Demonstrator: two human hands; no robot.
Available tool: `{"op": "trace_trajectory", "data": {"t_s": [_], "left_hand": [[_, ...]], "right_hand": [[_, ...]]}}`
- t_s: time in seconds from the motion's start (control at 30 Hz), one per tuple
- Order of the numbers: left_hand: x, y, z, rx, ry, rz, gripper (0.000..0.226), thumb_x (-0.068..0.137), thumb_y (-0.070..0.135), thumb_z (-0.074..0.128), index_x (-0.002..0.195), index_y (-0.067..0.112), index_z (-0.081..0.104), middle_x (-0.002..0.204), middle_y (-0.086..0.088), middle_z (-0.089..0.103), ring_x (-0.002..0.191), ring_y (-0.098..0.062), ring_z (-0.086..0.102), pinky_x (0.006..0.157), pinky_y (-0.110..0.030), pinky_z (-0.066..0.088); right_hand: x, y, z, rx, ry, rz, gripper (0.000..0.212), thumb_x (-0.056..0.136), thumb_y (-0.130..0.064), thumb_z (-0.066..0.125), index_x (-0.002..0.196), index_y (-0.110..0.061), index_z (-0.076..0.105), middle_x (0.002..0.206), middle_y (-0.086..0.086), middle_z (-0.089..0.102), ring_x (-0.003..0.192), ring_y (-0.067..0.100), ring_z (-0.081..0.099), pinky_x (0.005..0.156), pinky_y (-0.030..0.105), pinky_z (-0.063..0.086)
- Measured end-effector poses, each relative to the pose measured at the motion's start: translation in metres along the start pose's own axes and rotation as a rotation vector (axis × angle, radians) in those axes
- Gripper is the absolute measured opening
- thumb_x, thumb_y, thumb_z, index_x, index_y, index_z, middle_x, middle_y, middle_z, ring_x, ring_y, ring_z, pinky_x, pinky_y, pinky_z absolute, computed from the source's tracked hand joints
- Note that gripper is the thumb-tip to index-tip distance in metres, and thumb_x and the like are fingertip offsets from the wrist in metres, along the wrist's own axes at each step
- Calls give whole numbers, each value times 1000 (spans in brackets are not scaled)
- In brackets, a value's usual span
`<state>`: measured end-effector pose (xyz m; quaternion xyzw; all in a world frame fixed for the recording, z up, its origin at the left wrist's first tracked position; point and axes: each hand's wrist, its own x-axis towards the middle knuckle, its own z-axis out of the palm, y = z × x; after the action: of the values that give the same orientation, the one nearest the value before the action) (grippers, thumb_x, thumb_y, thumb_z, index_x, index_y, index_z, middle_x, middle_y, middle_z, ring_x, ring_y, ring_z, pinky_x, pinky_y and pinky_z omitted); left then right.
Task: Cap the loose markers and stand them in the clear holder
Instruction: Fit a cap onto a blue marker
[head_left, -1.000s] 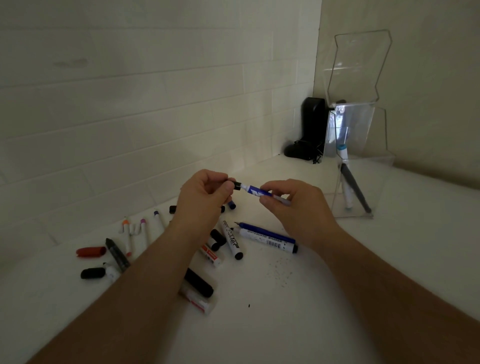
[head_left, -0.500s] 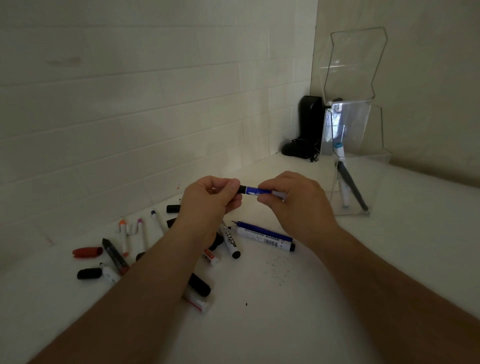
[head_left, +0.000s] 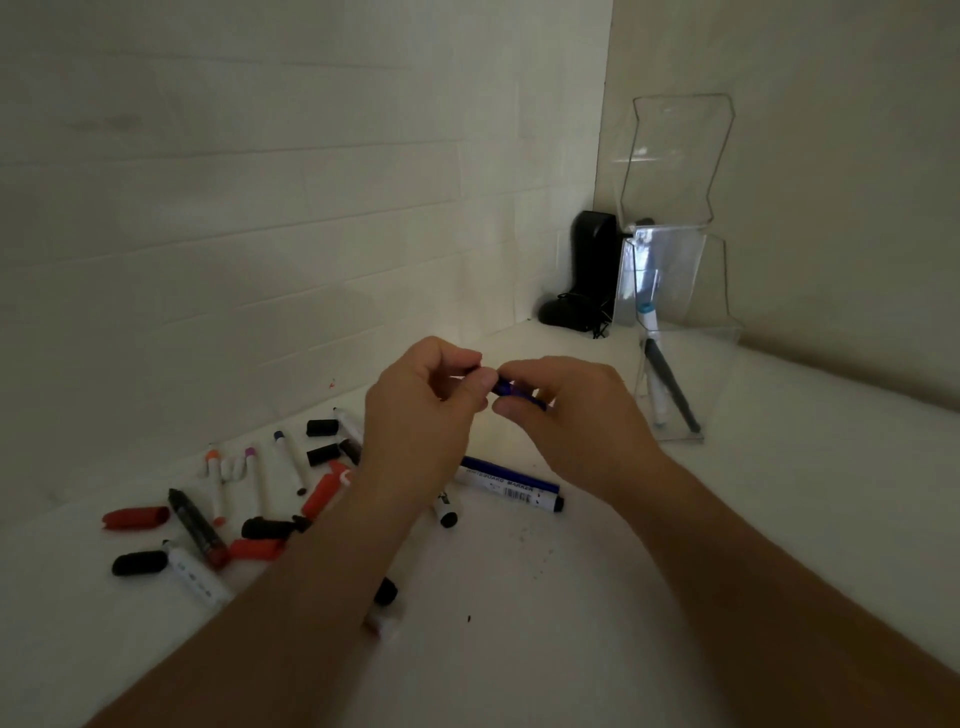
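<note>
In the middle of the frame I see a small blue marker (head_left: 511, 391) pinched between both hands. My left hand (head_left: 421, 410) grips one end, my right hand (head_left: 566, 415) the other. At right stands the clear holder (head_left: 717, 364). More markers lie on the white table (head_left: 519, 597), lower left.

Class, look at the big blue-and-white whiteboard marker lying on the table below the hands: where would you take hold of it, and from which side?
Grip the whiteboard marker at mid-barrel, across its width, coming from above. It lies flat on the table with bare surface on its near side, so thumb and fingers can likely close on the long sides. Its black end points right, toward the clear holder.
</note>
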<state>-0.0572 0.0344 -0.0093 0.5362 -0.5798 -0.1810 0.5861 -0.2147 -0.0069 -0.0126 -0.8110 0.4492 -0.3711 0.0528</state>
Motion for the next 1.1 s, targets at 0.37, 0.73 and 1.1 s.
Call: {"op": "trace_trajectory", "data": {"t_s": [0.37,0.73,1.1], "left_hand": [[-14,23,2,139,-178,401,60,101,11,52,156,29,34,154,12,45,140,1,41,116,-27,36],[-29,0,35,487,-477,546,39,96,21,59,132,38,62,162,10,29,146,-17,27,111,-28,27],[-22,-12,30,500,-518,420,35,97,27,55,127,43,63,155,16,39,143,-13,30,114,-38,33]], "right_hand": [[9,-18,-90,-94,148,-70,18,97,-37,60,112,-32,70,87,-11,67,78,5,61,73,30,55],[16,35,-121,-125,414,114,17,98,-27,61,115,-24,62,100,-8,63,79,8,61,77,33,56],[12,68,-106,-356,138,178,18,103,-28,44,121,-31,47,83,4,71,55,19,58,47,33,50]]}}
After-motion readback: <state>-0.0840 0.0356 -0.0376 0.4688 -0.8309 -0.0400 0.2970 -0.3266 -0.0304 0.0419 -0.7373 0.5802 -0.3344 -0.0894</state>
